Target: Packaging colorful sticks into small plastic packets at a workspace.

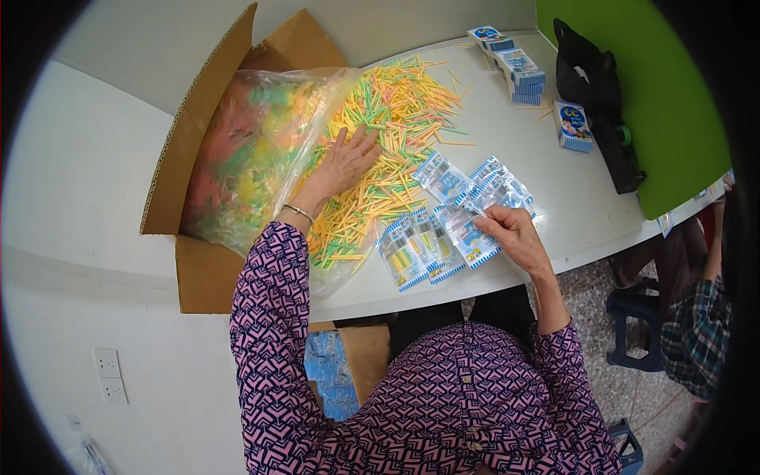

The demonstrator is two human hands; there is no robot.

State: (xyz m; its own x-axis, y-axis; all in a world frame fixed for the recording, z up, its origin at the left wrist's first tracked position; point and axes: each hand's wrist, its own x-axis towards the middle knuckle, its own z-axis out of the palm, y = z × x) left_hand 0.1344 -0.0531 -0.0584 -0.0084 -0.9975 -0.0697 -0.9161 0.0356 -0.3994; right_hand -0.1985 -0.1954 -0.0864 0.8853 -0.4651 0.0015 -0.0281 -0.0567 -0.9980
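My left hand [348, 162] rests with fingers spread on a big heap of thin yellow, green and pink sticks [396, 107]. What the sticks are made of cannot be told. On the right, my right hand [518, 236] pinches the upper corner of a blue-and-white plastic packet [469, 237] between thumb and fingers. Beside it lie filled packets [404, 255] with coloured sticks showing through their clear windows. Farther back, more packets [499, 184] overlap one another, partly under the held one.
An open cardboard box [198, 119] lies on its side at the left, its clear plastic bag [261, 150] spilling sticks onto the white table [507, 131]. Stacked small blue-and-white packs [522, 75] and a black holder [602, 103] stand near the green partition [673, 103]. Another person's sleeve [701, 340] shows right.
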